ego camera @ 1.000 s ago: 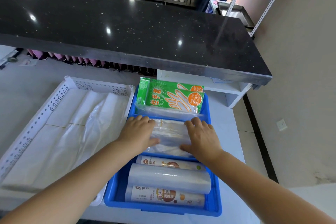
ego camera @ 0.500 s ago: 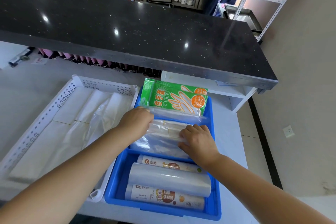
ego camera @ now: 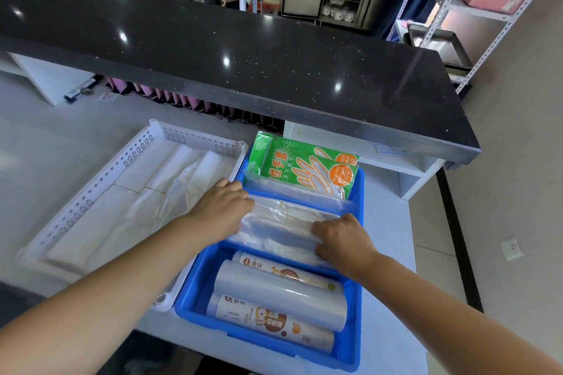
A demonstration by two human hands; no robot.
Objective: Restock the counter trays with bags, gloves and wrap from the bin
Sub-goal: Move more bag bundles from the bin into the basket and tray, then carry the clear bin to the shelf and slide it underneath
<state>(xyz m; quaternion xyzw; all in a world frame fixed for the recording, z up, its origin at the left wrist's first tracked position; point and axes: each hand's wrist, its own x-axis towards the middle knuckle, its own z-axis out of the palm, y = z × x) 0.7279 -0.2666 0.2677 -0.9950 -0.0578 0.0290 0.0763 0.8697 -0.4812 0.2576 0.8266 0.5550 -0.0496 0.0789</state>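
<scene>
Clear bag stack (ego camera: 283,222) flat across blue bin (ego camera: 356,344) middle.

Bin (ego camera: 195,289) right of tray (ego camera: 100,183), seemingly touching

both arms reach forward, left hand (ego camera: 224,201) and right hand (ego camera: 341,237) palm-down, fingers curled on the bag stack (ego camera: 283,222).

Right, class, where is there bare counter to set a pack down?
Bare counter lies left of and beyond the white tray, plus a strip right of the blue bin. The bin is crowded: glove packs, clear bags gripped by left hand and right hand, three rolls. Folded bags line the tray.
</scene>
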